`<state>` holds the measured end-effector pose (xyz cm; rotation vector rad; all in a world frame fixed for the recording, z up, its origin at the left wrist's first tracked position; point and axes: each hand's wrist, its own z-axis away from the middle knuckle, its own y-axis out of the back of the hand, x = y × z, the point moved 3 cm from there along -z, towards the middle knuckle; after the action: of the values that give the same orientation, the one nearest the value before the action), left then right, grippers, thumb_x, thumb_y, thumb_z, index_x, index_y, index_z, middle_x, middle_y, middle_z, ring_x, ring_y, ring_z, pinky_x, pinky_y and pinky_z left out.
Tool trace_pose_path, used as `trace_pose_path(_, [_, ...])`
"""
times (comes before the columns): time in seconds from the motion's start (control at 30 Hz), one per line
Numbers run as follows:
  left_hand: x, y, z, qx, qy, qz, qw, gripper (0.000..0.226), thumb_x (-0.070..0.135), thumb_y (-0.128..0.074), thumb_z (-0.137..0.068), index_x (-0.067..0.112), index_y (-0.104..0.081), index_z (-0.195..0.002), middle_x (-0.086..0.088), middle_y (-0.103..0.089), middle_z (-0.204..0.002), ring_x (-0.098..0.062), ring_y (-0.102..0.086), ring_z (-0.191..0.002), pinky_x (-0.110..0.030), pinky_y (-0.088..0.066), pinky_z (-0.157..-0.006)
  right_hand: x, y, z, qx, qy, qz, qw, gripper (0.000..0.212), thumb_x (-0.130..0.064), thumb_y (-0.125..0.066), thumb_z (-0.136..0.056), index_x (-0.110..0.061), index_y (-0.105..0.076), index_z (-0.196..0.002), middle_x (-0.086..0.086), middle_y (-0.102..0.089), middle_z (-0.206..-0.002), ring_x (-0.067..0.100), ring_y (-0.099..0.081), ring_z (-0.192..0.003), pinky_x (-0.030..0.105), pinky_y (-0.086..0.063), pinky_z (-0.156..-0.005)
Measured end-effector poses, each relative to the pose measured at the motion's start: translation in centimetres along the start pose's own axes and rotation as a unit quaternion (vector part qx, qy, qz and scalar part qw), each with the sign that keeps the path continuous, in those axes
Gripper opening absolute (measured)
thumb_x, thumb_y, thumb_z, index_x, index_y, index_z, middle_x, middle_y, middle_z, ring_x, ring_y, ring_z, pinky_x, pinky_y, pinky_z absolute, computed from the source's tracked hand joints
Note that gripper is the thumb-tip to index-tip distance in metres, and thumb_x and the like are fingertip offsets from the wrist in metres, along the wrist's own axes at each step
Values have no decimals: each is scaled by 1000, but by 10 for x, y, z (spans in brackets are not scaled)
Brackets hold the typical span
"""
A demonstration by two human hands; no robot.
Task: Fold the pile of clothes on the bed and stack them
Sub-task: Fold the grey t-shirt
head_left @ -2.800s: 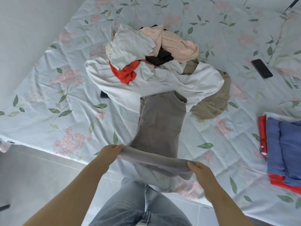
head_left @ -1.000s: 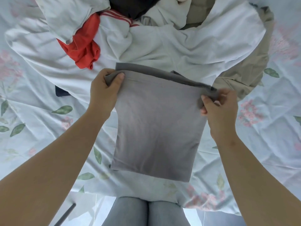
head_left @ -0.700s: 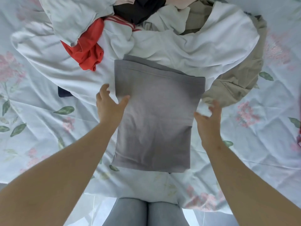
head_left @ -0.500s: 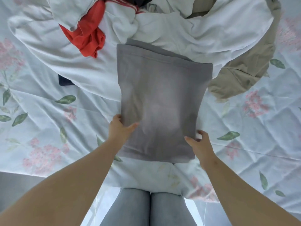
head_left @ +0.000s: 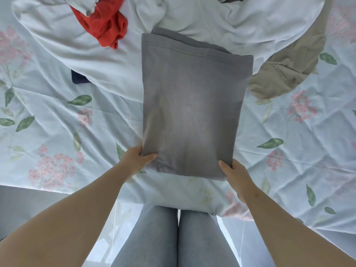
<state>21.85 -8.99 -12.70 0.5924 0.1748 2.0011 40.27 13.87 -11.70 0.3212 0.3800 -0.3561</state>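
Thumb-over pinch at the near corners of a folded garment. The left thumb and right thumb lie flat on top of the folded grey garment. The other fingers curl beneath its near edge and are mostly hidden. The left hand holds the corner at 7 o'clock and the right hand the corner at 5 o'clock.

Likely risks: each pinch takes only a corner, so a lift or second fold could let the stacked layers slide apart and spoil the rectangle. The far edge, at 12 o'clock, overlaps the loose white garment, which a careless pull could drag along. Uneven hand travel would skew the fold line.

Pose: both hands face inward and both wrists are nearly straight. The bare forearms converge from 7 and 5 o'clock above the legs.

The garment lies flat on the floral bed sheet near the bed's front edge. The unfolded pile sits beyond it: a red garment at 11 o'clock, a khaki garment at 2 o'clock, and a dark blue item peeking out at 10 o'clock. No finished stack is in view.
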Motion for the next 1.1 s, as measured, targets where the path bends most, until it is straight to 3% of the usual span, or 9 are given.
trace_pose_path(0.07, [-9, -1, 5, -19, -2, -24, 1000, 30, 25, -67, -86, 11, -64, -112, -5, -67, -102, -24, -61, -96, -34, -48, -88, 8, 3, 0, 27, -15, 7, 999, 11, -22, -52, -96, -12, -55, -98, 5, -61, -98, 20, -55, -87, 35, -46, -81])
trace_pose_path(0.23, [-36, -15, 12, -63, 52, -118, 990, 44, 30, -69, -83, 8, -60, -119, -9, -63, -113, -28, -58, -103, -38, -47, -94, 39, -6, 6, -6, -97, 22, 995, 14, -19, -54, -95, -9, -58, -104, 9, -60, -97, 25, -55, -85, 33, -43, -75])
trace_pose_path(0.33, [-33, -15, 5, -14, 46, -203, 978, 59, 40, -75, -74, 13, -52, -121, -3, -61, -111, -25, -57, -100, -35, -47, -84, 43, -4, -5, 34, -88, 74, 993, 13, -17, -62, -88, -8, -58, -95, 10, -59, -88, 27, -54, -83, 31, -41, -71])
trace_pose_path(0.4, [-20, -13, -4, 50, 10, -135, 989, 65, 45, -80, -66, 19, -48, -116, 4, -60, -102, -21, -59, -93, -35, -49, -79, 34, 1, -16, 93, -36, 45, 994, 21, -16, -69, -80, -5, -57, -94, 8, -56, -83, 26, -52, -79, 30, -40, -67])
trace_pose_path(0.53, [10, -14, -22, 101, -13, 144, 984, 64, 49, -82, -62, 18, -56, -111, 8, -64, -95, -11, -64, -84, -24, -51, -64, 0, 0, -33, 123, 25, -165, 978, 36, -18, -73, -80, -5, -56, -108, 8, -64, -103, 23, -63, -92, 35, -52, -85])
trace_pose_path(0.7, [20, -18, -34, 37, 11, 306, 951, 50, 35, -78, -75, 10, -59, -114, -2, -69, -104, -19, -69, -91, -31, -57, -74, -27, -2, -51, 46, -20, -229, 972, 16, -19, -70, -84, -12, -65, -98, 6, -72, -96, 20, -71, -81, 32, -58, -65])
trace_pose_path(0.77, [25, -15, -32, -27, 3, 320, 947, 32, 24, -72, -82, 9, -63, -109, -4, -72, -102, -17, -70, -89, -26, -56, -68, -31, 1, -49, 9, -29, -246, 969, 20, -16, -67, -86, -10, -65, -105, 5, -73, -93, 17, -71, -76, 26, -56, -58])
trace_pose_path(0.9, [42, 6, -14, -92, -60, 306, 946, 18, 14, -62, -89, 11, -64, -106, 1, -74, -97, -12, -70, -90, -22, -54, -73, -43, 12, -27, -32, 9, -286, 958, 22, -10, -55, -92, -9, -63, -112, 1, -72, -98, 14, -70, -85, 24, -54, -71])
trace_pose_path(1.1, [76, 53, 53, -117, -195, 301, 926, 37, 17, -70, -73, 14, -64, -109, -1, -71, -110, -16, -65, -105, -22, -53, -83, -82, 39, 38, -91, 150, -293, 940, 25, -6, -46, -89, -13, -65, -104, -2, -72, -99, 12, -67, -93, 26, -52, -79])
